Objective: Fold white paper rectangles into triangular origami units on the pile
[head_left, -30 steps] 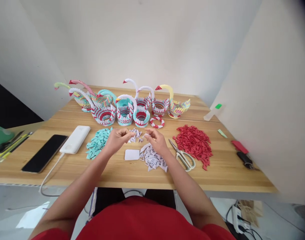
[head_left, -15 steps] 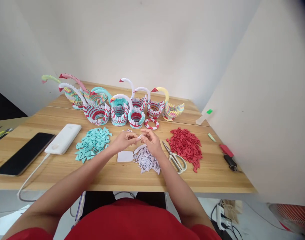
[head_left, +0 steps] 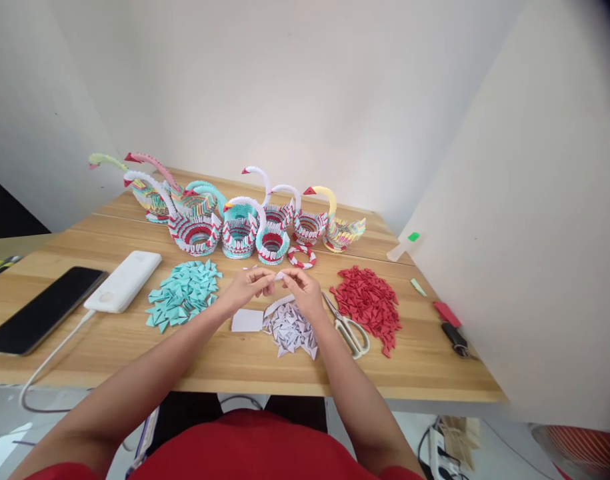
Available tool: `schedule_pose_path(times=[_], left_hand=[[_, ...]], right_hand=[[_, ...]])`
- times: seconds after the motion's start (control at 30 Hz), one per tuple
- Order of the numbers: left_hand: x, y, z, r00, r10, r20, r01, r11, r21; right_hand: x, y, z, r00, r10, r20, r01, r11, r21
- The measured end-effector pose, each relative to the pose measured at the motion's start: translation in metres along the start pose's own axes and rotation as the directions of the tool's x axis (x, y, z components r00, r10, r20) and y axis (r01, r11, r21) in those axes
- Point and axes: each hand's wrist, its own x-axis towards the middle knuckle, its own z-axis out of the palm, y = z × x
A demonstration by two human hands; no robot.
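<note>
My left hand [head_left: 249,287] and my right hand [head_left: 303,288] meet over the table, both pinching a small piece of white paper [head_left: 279,276] between their fingertips. Its exact fold is too small to make out. Beneath and beside my right hand lies a pile of folded white paper triangles [head_left: 289,330]. A flat white paper stack [head_left: 247,321] rests left of that pile. Scissors [head_left: 349,328] with pale handles lie right of my right wrist. Just beyond my hands is a red and white paper ring [head_left: 301,257].
Several folded-paper swans [head_left: 195,233] stand along the back. Turquoise triangles [head_left: 185,293] are heaped at left, red triangles [head_left: 367,303] at right. A black phone [head_left: 42,310] and a cabled white power bank [head_left: 123,281] lie far left; a dark key fob [head_left: 455,339] sits near the right edge.
The view has tilted a little, so the table appears slightly lower. My fingers have shifted on the white paper, which both hands keep pinched.
</note>
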Motion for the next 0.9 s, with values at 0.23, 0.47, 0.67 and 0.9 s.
schedule_pose_path(times=[0.23, 0.47, 0.67, 0.9], left_hand=[[0.0, -0.006, -0.001, 0.999, 0.043, -0.014, -0.043, 0.998, -0.037], [-0.007, -0.003, 0.008, 0.988, 0.1, -0.121, -0.086, 0.99, 0.115], [-0.007, -0.009, 0.009, 0.981, 0.076, -0.178, -0.053, 0.99, 0.128], [-0.003, -0.013, 0.009, 0.991, 0.025, -0.134, -0.052, 0.977, -0.206]], right_hand=[[-0.003, 0.001, 0.002, 0.999, 0.004, 0.051, -0.003, 1.0, -0.021], [-0.004, 0.002, 0.003, 0.995, 0.045, 0.089, -0.05, 0.997, 0.061], [-0.003, 0.006, 0.006, 0.995, 0.073, 0.074, -0.079, 0.993, 0.088], [-0.003, 0.001, 0.008, 0.996, 0.075, 0.048, -0.081, 0.987, 0.14]])
